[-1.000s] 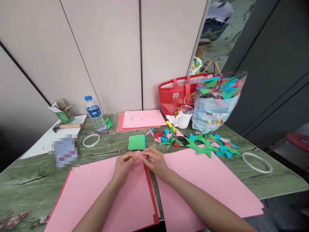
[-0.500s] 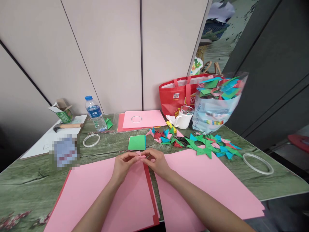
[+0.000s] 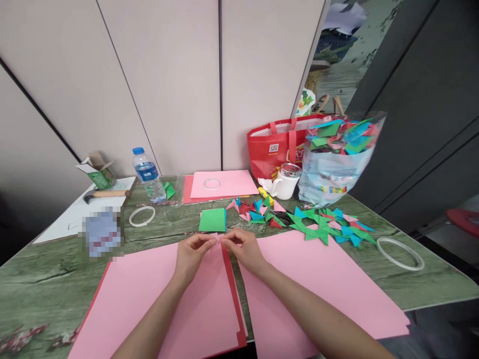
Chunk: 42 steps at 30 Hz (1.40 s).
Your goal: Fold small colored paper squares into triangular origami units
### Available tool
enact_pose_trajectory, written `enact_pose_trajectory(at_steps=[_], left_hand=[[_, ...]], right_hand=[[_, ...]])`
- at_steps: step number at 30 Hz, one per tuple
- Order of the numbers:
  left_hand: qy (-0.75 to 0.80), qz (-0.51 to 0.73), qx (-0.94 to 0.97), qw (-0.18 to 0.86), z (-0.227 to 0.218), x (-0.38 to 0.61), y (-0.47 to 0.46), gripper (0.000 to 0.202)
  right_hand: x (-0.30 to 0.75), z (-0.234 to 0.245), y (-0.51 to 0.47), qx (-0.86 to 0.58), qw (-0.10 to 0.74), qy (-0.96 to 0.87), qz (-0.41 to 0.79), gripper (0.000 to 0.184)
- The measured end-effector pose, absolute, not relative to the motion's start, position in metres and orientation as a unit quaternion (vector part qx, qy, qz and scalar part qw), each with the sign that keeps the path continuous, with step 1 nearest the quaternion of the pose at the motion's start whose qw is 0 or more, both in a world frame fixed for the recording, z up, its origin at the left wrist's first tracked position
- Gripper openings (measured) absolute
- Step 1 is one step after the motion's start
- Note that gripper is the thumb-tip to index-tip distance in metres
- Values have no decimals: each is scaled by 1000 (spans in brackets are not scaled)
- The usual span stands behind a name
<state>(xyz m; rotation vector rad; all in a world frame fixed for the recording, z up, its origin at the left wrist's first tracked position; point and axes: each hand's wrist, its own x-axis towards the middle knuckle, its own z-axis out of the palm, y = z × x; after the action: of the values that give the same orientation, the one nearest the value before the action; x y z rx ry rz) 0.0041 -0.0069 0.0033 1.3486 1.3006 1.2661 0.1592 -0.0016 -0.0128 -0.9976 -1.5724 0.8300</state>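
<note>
Between my fingertips is a small piece of folded pink paper (image 3: 215,237), mostly covered by the fingers. My left hand (image 3: 192,253) pinches it from the left, thumb and forefinger together. From the right, my right hand (image 3: 245,249) pinches its other side in the same way. Both hands are over the inner top corner of a large pink sheet (image 3: 149,294) that lies on red paper. Just beyond the fingers sits a stack of small squares with a green paper square (image 3: 212,220) on top.
Green paper star rings (image 3: 312,232) and loose folded pieces (image 3: 256,212) lie to the right. Behind stand a white mug (image 3: 286,184), a filled plastic bag (image 3: 333,174) and a red bag (image 3: 262,149). At left are a water bottle (image 3: 147,174), a hammer (image 3: 108,193) and a tape roll (image 3: 142,216).
My fingertips have drawn slightly apart and straightened, so a bit more of the pink paper shows between them. Both hands keep their pinch, and the things on the table stay put.
</note>
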Motion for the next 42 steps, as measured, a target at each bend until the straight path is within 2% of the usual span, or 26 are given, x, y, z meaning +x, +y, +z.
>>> enact_pose_trajectory(at_steps=[9, 13, 16, 22, 26, 34, 40, 42], left_hand=[[502, 496, 546, 451, -1, 4, -7, 15], [484, 477, 523, 515, 1, 7, -7, 32], [490, 447, 524, 534, 3, 9, -9, 21], [458, 429, 516, 583, 1, 11, -11, 22], [455, 414, 546, 569, -3, 14, -13, 19], [465, 412, 584, 522, -6, 16, -16, 16], [465, 448, 560, 520, -6, 14, -12, 18], [465, 453, 549, 527, -4, 14, -10, 20]], right_hand=[[157, -15, -1, -404, 484, -619, 469, 15], [161, -17, 3, -406, 503, -592, 482, 19], [163, -19, 6, -396, 503, -590, 491, 19], [161, -16, 5, -401, 487, -584, 511, 17], [160, -15, 3, -389, 483, -592, 515, 15], [157, -14, -2, -415, 503, -612, 448, 17], [159, -19, 5, -396, 488, -547, 554, 22], [161, -22, 8, -393, 486, -549, 554, 25]])
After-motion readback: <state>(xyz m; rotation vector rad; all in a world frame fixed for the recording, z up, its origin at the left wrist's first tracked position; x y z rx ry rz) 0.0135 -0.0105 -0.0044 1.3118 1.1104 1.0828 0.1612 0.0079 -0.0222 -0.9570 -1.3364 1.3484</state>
